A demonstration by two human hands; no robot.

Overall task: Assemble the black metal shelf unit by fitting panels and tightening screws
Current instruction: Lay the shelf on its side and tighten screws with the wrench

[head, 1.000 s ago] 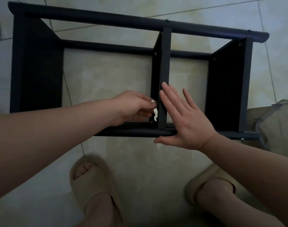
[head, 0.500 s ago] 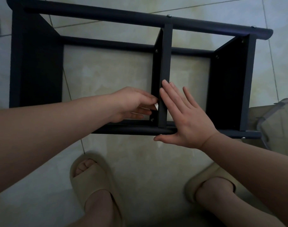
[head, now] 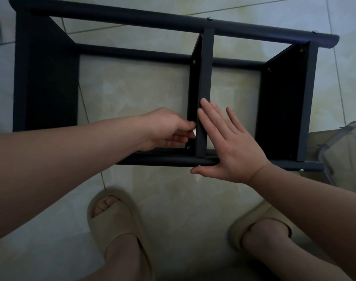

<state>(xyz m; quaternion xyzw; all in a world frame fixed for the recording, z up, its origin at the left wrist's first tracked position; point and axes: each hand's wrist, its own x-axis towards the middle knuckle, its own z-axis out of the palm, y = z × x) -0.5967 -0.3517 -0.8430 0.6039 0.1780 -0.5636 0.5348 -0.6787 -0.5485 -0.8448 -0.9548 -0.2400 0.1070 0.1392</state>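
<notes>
We see only a sliver of the small white tool [head: 194, 131], pinched in the curled fingers of our left hand [head: 165, 128] against the middle panel [head: 205, 78], just above a screw [head: 188, 147]. Our right hand [head: 231, 147] lies flat with straight fingers on that panel's edge. The black shelf unit [head: 45, 78] lies on dim, pale floor tiles [head: 132, 88]. A clear container [head: 345, 155] is cut off at the right.

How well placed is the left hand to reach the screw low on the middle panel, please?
Probably yes. The left hand, pinching a small white tool, sits just above the screw with nothing between them; the right hand rests flat against the middle panel.
</notes>
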